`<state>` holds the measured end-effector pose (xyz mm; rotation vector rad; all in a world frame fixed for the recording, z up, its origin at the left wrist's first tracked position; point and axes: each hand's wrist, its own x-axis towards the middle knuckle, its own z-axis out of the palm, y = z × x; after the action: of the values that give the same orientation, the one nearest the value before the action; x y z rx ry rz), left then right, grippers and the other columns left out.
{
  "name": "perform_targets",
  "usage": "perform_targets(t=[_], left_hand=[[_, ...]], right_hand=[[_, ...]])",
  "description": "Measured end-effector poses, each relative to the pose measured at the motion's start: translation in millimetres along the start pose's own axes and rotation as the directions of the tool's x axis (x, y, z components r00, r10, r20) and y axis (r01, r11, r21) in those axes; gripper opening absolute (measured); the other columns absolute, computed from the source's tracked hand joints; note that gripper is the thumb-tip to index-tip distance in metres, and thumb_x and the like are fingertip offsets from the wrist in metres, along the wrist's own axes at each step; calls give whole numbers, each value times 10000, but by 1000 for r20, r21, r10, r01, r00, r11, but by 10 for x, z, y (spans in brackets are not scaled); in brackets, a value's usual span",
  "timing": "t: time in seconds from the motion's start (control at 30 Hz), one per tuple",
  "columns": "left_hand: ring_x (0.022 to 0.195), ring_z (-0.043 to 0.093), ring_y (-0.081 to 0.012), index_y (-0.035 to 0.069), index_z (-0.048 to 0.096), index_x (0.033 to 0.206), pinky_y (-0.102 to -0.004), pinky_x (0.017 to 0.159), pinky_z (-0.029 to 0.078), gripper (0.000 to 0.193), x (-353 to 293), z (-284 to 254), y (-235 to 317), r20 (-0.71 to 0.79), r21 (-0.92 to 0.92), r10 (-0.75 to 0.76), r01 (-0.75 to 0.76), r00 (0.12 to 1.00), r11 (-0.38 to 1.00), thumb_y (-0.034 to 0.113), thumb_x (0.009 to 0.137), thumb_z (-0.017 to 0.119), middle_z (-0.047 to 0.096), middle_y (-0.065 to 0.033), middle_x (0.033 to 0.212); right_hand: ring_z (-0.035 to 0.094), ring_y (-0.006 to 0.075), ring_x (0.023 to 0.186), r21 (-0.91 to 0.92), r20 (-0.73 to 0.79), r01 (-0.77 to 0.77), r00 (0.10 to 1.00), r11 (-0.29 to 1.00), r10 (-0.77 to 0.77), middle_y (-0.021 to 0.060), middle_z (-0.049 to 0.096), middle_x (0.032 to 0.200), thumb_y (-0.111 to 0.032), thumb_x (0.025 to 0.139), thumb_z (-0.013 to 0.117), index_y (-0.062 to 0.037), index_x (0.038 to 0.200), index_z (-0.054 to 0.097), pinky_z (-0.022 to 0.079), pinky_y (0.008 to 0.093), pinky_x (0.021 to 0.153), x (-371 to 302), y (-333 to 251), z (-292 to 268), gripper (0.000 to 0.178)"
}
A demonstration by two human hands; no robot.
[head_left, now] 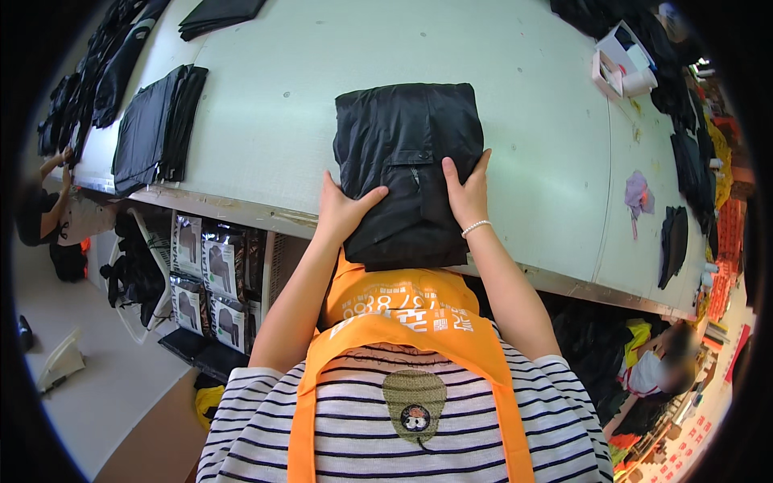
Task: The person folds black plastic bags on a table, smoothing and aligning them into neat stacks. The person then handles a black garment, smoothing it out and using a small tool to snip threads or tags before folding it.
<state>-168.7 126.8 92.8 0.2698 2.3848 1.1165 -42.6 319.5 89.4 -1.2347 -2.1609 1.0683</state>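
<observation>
A folded black garment (407,133) with a snap-closed flap lies in front of me, its near end reaching over the table's front edge toward my orange apron. My left hand (346,208) grips its left side, thumb on top and the other fingers partly hidden at the side. On the opposite side my right hand (469,191) holds it the same way, thumb near the flap. A beaded bracelet circles my right wrist.
The pale table (266,121) carries a stack of folded black garments (161,125) at left. At right are a white box (624,56), a lilac cloth (638,193) and a small black folded piece (673,245). Packaged garments (213,278) sit below. People (664,358) work at both sides.
</observation>
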Motion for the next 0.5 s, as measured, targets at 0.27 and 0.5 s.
perform_targets(t=[0.27, 0.5], left_hand=[[1084, 579, -276, -150, 406, 1291, -332, 925, 457, 935, -252, -416, 135, 501, -7, -334, 390, 799, 921, 495, 714, 759, 555, -258, 1209], [1132, 547, -323, -162, 350, 1285, -340, 954, 434, 1041, -196, -296, -387, 381, -257, -202, 314, 902, 914, 522, 642, 800, 525, -277, 1228]], right_hand=[[586, 287, 1097, 385, 322, -373, 912, 844, 256, 224, 595, 1193, -497, 727, 755, 104, 1203, 527, 445, 340, 938, -112, -20, -171, 799], [296, 339, 1354, 241, -23, -36, 999, 970, 43, 289, 231, 1472, -580, 729, 714, 109, 1424, 147, 252, 370, 1104, -418, -124, -36, 1131]])
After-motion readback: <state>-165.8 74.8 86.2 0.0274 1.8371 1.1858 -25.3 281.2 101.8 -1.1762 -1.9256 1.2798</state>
